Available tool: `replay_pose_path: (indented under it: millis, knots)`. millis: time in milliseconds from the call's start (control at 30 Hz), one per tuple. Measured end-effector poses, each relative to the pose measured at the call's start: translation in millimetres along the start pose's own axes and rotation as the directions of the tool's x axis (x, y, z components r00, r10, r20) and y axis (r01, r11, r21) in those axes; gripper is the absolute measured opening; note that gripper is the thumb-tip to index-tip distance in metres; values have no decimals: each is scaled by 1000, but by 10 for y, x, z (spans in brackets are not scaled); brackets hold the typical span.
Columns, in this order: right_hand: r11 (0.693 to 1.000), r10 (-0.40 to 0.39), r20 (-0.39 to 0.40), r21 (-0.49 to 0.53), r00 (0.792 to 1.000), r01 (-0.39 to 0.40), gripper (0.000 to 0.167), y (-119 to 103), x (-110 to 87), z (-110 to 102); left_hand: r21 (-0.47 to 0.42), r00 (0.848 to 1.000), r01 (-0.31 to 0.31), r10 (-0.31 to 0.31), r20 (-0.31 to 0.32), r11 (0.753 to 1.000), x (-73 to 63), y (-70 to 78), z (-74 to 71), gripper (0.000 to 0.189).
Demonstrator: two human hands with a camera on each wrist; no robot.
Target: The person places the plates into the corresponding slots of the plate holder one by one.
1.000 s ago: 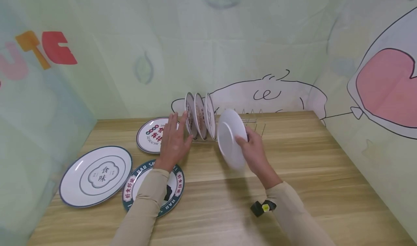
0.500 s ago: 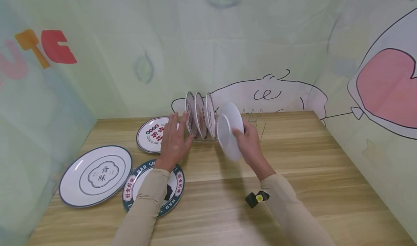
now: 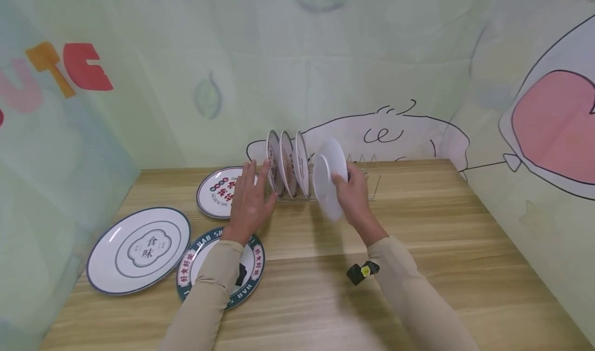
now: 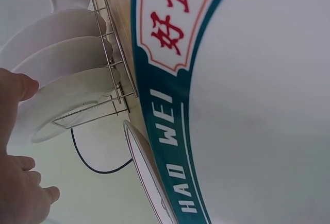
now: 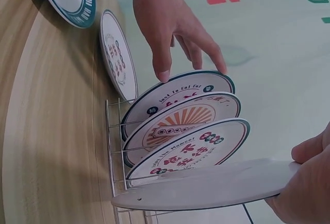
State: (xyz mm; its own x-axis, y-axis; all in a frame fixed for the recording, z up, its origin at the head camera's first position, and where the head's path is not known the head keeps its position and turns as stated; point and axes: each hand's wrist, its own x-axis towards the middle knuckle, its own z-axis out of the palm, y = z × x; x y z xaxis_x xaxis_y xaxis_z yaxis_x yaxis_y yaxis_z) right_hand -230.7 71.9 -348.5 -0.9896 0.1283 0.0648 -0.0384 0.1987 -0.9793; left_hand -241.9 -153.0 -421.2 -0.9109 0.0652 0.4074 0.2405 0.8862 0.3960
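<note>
My right hand pinches the edge of a white plate, thumb on its plain underside. That plate is nearly upright, and its lower edge overlaps the wires of a metal plate rack in the right wrist view. Three printed plates lean in the rack: a left one, a middle one with an orange sunburst, and a right one nearest the held plate. My left hand has its fingers extended, with fingertips right at the rim of the left plate.
A small plate with red characters lies left of the rack. Nearer lie a large blue-rimmed plate and a teal-rimmed plate partly under my left forearm. A printed cloth backdrop rises behind the wooden tabletop.
My right hand has moved the held plate away from me, toward the rack, and the plate stands a little more upright. The left hand stays at the left racked plate.
</note>
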Motion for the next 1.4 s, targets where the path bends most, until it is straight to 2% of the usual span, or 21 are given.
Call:
replay_pose_path:
  millis: [300, 567, 867, 1200, 1400]
  knots:
    - [999, -15, -26, -39, 1000, 14, 39, -40, 144, 141, 17, 1000, -1, 1, 15, 1000, 5, 14, -24, 82]
    - [999, -33, -52, -44, 998, 30, 39, 33, 277, 294, 23, 1000, -4, 3, 18, 1000, 8, 6, -14, 83]
    - [994, -109, -55, -25, 993, 107, 37, 121, 322, 476, 18, 1000, 6, -6, 30, 1000, 0, 16, -20, 83]
    - [970, -212, -52, -133, 976, 203, 34, 214, 338, 618, 7, 1000, -4, 4, 10, 1000, -5, 15, -21, 84]
    - [963, -240, -30, -132, 970, 234, 33, 257, 356, 644, 4, 1000, -4, 4, 9, 1000, -5, 5, -7, 85]
